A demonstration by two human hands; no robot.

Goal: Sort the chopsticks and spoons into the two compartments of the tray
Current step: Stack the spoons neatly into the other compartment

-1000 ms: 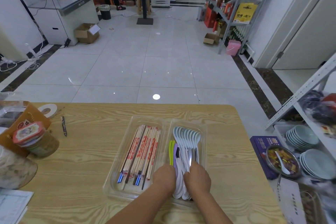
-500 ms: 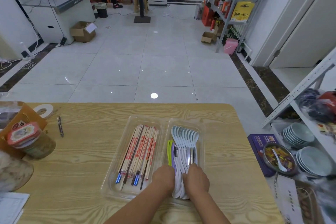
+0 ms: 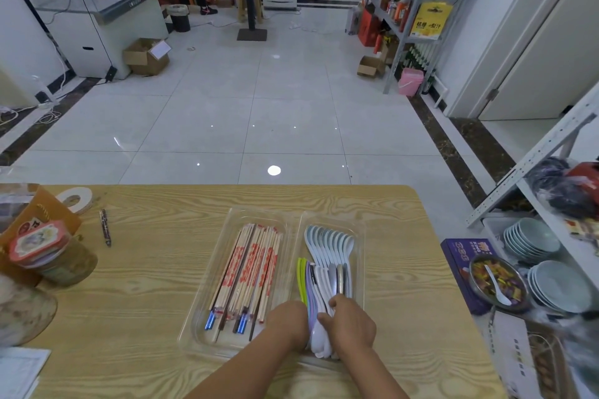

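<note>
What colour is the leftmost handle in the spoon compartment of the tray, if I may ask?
The handle is yellow-green; head view.

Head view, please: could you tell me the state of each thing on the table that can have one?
tray, both compartments filled
chopsticks, lying in left compartment
spoons, stacked in right compartment
left hand, curled against spoons' handles
right hand, gripping spoons' handles
jar, lid on
pen, lying flat

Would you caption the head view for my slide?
Left hand and right hand bunch spoons in the tray's right compartment; chopsticks fill the left.
</note>
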